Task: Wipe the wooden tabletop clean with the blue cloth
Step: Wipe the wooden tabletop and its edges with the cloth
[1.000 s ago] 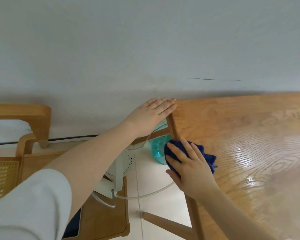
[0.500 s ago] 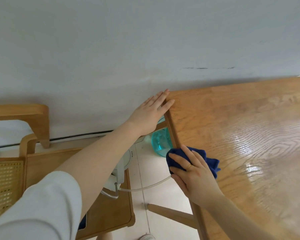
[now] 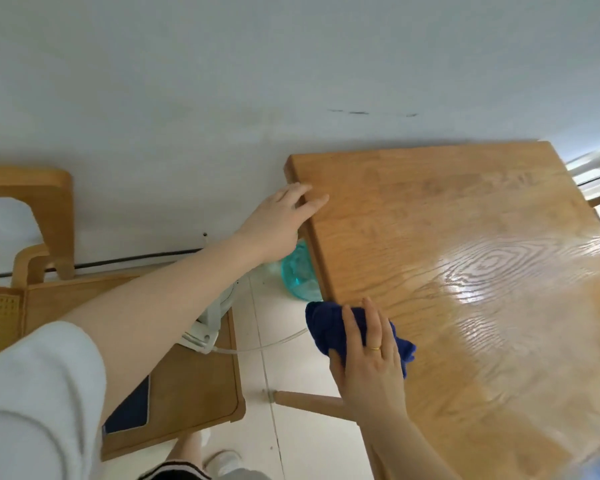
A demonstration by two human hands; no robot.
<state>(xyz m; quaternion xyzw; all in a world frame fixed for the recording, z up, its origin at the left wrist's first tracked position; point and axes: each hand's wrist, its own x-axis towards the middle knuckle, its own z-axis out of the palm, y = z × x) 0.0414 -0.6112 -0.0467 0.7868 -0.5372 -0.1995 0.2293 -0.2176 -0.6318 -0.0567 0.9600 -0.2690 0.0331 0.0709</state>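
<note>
Wiping: right hand (image 3: 368, 368) presses the blue cloth (image 3: 329, 329) flat at the tabletop's left edge, about midway along it.
Right fingers: nearly straight, spread over the bunched cloth, thumb tucked against its near side; a ring shows on one finger. Pressing rather than clenching.
Left fingers: left hand (image 3: 281, 225) lies open, fingertips resting on the left edge near the far-left corner, holding nothing.
Cloth: part on the wood, part hanging off the left edge.
Change: a second ago the cloth sat nearer the left hand, toward the far-left corner; it has since slid back along the edge toward the person. Left hand stayed at its corner.
Meaning: judged, the left-edge strip is getting its pass; the stroke runs far to near.
Tabletop (image 3: 465, 271): glossy sheen over the middle and right; whether wet or just glare, cannot tell.
Beyond: teal bottle (image 3: 297, 271) on the floor under the left edge; wooden chair (image 3: 187, 382) to the left carrying a dark phone (image 3: 129, 408) and a white device (image 3: 210, 320) with a tube.
</note>
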